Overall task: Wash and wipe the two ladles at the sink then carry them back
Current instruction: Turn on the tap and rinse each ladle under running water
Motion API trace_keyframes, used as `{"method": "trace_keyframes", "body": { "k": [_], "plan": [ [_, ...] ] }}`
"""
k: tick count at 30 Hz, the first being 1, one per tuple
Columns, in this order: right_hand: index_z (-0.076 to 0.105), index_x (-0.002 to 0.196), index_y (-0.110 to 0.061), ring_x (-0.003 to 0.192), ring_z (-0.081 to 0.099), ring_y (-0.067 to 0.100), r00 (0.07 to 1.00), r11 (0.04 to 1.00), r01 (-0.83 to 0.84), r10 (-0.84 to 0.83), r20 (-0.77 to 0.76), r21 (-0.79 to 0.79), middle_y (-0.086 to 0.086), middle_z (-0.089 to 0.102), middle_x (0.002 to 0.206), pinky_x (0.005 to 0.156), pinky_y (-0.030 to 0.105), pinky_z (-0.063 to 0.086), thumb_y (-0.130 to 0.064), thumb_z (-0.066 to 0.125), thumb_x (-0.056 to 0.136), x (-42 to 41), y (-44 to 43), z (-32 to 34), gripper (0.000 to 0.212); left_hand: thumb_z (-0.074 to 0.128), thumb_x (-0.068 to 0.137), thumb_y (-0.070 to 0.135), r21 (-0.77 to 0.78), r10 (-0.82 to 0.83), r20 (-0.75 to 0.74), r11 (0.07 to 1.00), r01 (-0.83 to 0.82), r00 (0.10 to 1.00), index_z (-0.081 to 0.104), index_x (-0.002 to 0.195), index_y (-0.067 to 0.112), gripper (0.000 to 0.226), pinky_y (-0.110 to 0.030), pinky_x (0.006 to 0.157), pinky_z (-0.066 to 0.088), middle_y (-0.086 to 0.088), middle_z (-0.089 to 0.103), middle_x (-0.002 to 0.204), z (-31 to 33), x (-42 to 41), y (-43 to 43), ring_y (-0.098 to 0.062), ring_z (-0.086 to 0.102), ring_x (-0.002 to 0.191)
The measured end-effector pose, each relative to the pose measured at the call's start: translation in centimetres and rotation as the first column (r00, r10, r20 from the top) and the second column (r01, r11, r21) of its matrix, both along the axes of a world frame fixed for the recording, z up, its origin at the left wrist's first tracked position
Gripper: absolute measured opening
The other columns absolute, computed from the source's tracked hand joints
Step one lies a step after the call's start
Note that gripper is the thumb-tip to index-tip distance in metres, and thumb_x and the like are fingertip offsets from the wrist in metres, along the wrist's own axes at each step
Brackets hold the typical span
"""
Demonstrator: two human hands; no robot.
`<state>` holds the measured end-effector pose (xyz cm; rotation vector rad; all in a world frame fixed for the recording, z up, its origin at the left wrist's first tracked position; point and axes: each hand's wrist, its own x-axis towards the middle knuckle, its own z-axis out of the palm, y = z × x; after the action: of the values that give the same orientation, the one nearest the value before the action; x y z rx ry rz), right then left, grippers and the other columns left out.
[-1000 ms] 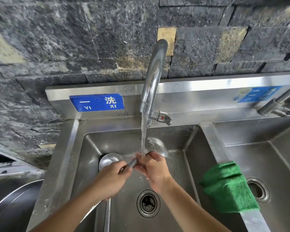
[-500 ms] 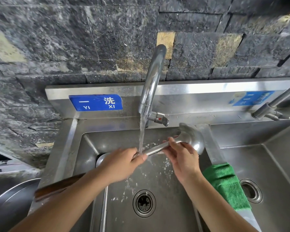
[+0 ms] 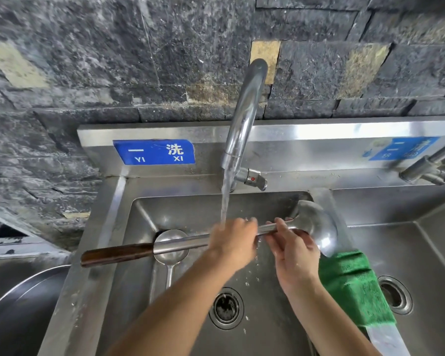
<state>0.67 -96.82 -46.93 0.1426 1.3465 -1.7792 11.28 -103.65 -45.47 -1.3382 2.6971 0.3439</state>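
A long steel ladle (image 3: 316, 227) with a dark wooden handle lies level across the left sink basin (image 3: 139, 291), bowl to the right. My left hand (image 3: 233, 242) grips its shaft under the running water from the tap (image 3: 244, 111). My right hand (image 3: 293, 250) holds the shaft just beside the bowl, fingers curled over it. A second ladle (image 3: 171, 246) lies in the basin's far left corner, bowl up, its handle running toward me.
A green cloth (image 3: 352, 286) hangs over the divider between the two basins. A drain (image 3: 226, 308) sits in the left basin and another (image 3: 394, 294) in the right. A large steel bowl (image 3: 18, 309) stands at the left.
The ladle slid to the right under the stream, its wooden handle now out over the sink's left rim. My left hand shifted right along the shaft into the water.
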Motion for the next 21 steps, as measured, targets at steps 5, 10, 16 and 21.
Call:
{"method": "trace_keyframes", "body": {
  "k": [5,10,16,21],
  "plan": [
    [0.062,0.096,0.002,0.085,0.079,0.021,1.0,1.0,0.027,-0.026,0.017,-0.01,0.008,0.078,0.076,0.075,0.029,0.064,0.003,0.067,0.095,-1.1,0.4,0.1,0.005,0.058,0.095,0.03,-0.012,-0.003,0.073,1.0,0.004,0.997,0.055,0.116,0.017,0.025,-0.034,0.071,0.053,-0.007,0.067,0.104,0.0,2.5,-1.0,-0.024,0.066,0.089],
    [0.065,0.102,0.002,0.109,0.074,0.032,0.996,0.996,0.077,-0.078,0.042,0.035,0.021,0.076,0.103,0.095,0.042,0.06,0.0,0.069,0.095,-2.2,0.5,-0.3,0.008,0.059,0.09,0.03,-0.018,0.169,0.16,0.986,-0.169,0.972,0.063,0.109,0.019,0.022,-0.033,0.082,0.056,-0.001,0.069,0.096,-0.9,8.6,-2.2,-0.022,0.068,0.09],
    [0.063,0.09,-0.001,0.068,0.068,0.018,0.997,0.998,-0.045,0.043,0.057,0.034,0.009,0.069,0.073,0.064,0.028,0.058,-0.001,0.066,0.097,3.7,0.2,-0.8,0.007,0.054,0.096,0.027,0.009,0.017,0.127,1.0,-0.018,0.992,0.06,0.118,0.02,0.024,-0.038,0.082,0.054,-0.008,0.066,0.113,-0.2,0.7,0.6,-0.031,0.066,0.105],
    [0.07,0.095,0.0,0.086,0.077,0.022,0.997,0.999,0.011,-0.013,0.076,0.03,0.008,0.078,0.081,0.086,0.037,0.064,-0.001,0.068,0.096,2.1,0.3,0.0,0.002,0.058,0.093,0.023,-0.037,0.024,0.114,0.999,-0.02,0.993,0.056,0.115,0.018,0.022,-0.039,0.078,0.055,-0.009,0.068,0.107,-0.3,3.2,-0.5,-0.031,0.068,0.095]
  ]
}}
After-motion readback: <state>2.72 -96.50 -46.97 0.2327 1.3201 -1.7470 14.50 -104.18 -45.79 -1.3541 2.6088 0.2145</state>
